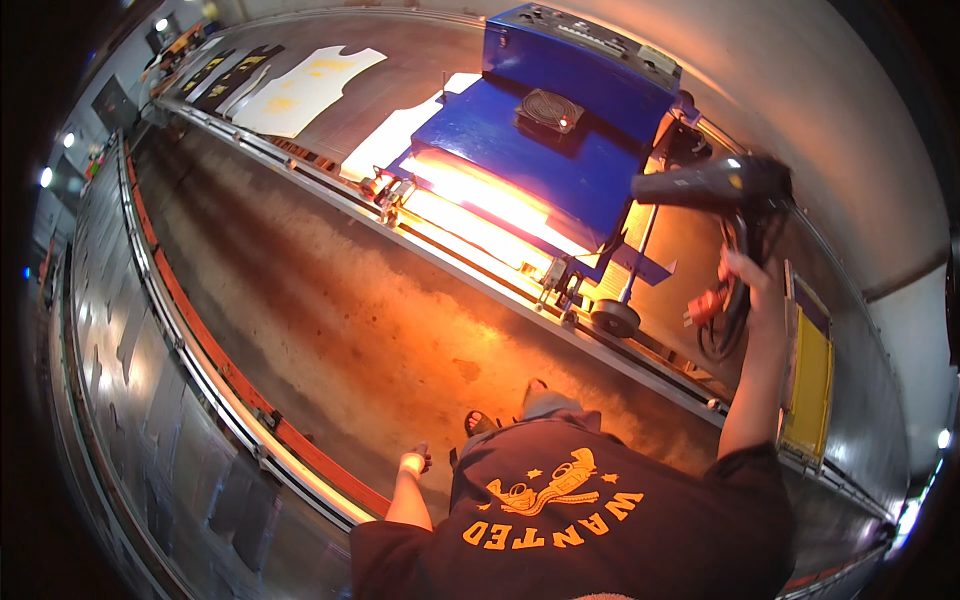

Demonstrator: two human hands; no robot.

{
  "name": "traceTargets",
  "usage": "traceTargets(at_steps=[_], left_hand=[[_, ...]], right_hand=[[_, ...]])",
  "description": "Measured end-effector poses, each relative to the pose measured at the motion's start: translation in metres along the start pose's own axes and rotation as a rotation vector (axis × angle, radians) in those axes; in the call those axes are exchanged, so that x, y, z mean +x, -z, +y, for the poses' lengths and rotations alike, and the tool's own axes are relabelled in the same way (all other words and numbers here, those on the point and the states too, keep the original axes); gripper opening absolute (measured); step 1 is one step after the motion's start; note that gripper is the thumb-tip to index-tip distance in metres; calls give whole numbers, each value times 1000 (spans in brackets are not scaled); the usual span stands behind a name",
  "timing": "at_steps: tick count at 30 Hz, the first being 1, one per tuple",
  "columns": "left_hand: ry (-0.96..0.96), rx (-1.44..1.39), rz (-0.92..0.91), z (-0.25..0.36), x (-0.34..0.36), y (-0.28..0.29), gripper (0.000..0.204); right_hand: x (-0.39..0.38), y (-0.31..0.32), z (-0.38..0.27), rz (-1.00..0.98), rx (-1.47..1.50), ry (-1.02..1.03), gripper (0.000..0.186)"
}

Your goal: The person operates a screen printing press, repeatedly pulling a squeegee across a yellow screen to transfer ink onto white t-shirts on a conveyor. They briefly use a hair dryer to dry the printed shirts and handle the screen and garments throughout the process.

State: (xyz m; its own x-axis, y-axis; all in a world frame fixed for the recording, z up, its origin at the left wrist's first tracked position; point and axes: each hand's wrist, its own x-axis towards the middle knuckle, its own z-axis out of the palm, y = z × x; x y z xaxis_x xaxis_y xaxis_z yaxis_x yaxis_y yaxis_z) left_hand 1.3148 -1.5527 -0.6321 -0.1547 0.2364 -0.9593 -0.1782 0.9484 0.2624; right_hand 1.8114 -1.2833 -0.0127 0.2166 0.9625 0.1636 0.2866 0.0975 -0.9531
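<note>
My right hand (752,280) is raised at the right, closed around the handle and bundled black cord of a dark hair dryer (700,186). The dryer's nozzle points left, toward the blue machine. A red plug (707,305) hangs with the cord loops just below my fingers; the exact grip is partly hidden. My left hand (418,458) hangs low beside my body, fingers loosely bent and apart, with nothing seen in it. Close to the dryer stands a blue box-shaped heater (530,160) with a fan on top, glowing bright orange-white along its lower edge.
The heater sits on wheels over rails along a long table (430,35). White cut garment pieces (310,90) and dark ones (235,78) lie there. A yellow framed screen (808,385) is at the right. Another long metal table (110,330) lines the aisle's left.
</note>
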Motion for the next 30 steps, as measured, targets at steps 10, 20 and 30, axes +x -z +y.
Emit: traceTargets(at_steps=[10, 20, 30], left_hand=[[-119, -228, 21, 37, -57, -10, 37], [-83, 52, 265, 103, -115, 83, 36], [-180, 96, 136, 256, -90, 94, 37]], right_hand=[[157, -108, 35, -89, 186, -95, 25], [313, -231, 52, -188, 428, -1, 24], [400, -340, 8, -509, 313, 98, 32]])
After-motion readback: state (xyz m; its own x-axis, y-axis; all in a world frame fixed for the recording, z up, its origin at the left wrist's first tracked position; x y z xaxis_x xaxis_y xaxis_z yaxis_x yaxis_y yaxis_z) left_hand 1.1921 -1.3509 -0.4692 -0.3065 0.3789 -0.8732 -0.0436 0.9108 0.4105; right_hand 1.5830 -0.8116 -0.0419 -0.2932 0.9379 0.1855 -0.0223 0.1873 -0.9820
